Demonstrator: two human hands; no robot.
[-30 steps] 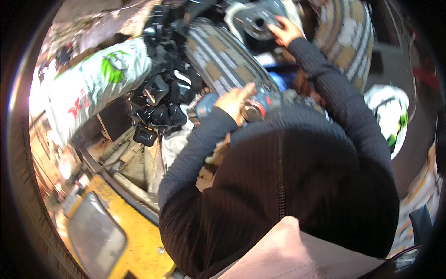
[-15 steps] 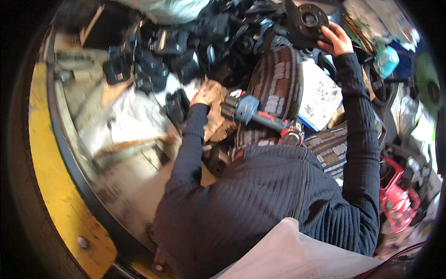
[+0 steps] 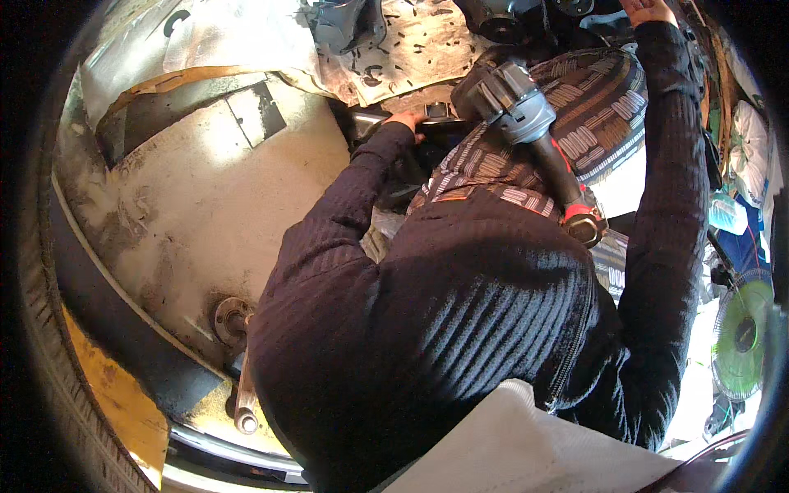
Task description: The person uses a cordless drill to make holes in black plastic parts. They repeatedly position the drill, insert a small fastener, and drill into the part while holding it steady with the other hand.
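up top, the left hand (image 3: 405, 122) reaches forward past the patterned trouser knee (image 3: 575, 123) and lies against a dark metal part (image 3: 440, 122) in a shadowed gap; only its knuckles and the back of the hand show, so whether the fingers are curled round the part or just pressed to it cannot be told. the right hand (image 3: 649, 10) is stretched far out to the upper edge of the view, among dark machine parts (image 3: 509, 20); it is cut off by the rim and its grip cannot be told either. both arms wear dark ribbed sleeves (image 3: 666, 164).

an angle grinder (image 3: 518, 103), grey-bodied with a black handle and a red ring near its end, lies across the patterned lap between the two arms, its head close to the left hand but held by neither hand. left of the left arm spreads a grimy pale metal panel (image 3: 205, 197) with a dark square patch (image 3: 255, 113). a wrench (image 3: 245, 394) lies at the lower left beside a round bolt fitting (image 3: 233, 316), well apart from both hands. a green fan (image 3: 742, 333) stands at the right edge, and a crumpled printed sheet (image 3: 411, 45) lies above the left hand.
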